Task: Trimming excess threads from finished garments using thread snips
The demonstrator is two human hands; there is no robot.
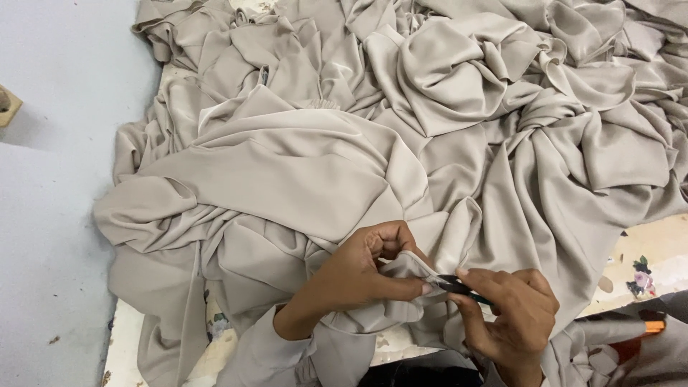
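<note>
A big heap of beige cloth [344,158] lies crumpled across a mat [648,251] on the floor, folds and ridges running every way, with the pale blue floor [50,215] bare to the left of it.

Near the bottom middle of the view the left hand [362,276] is closed on a folded edge of the cloth — thumb and fingertips pinch it and lift a small flap clear of the pile. The right hand [512,312] sits just beside it, to the right, and grips a small dark tool [459,287] between thumb and forefinger. The tool's tip meets the pinched edge right at the left thumb. It looks like a small pair of snips with a dark green handle, though most of it is hidden in the hand and I cannot tell for sure.

The left arm wears a sleeve [269,355] of the same beige colour as the cloth, so the two blend at the wrist.

At the lower right the mat shows a small flower print [640,276], and below that an orange strip [653,327] lies on something dark — partly covered by more cloth. At the far left edge a small tan wooden block [7,105] rests on the floor, well apart from the pile.
</note>
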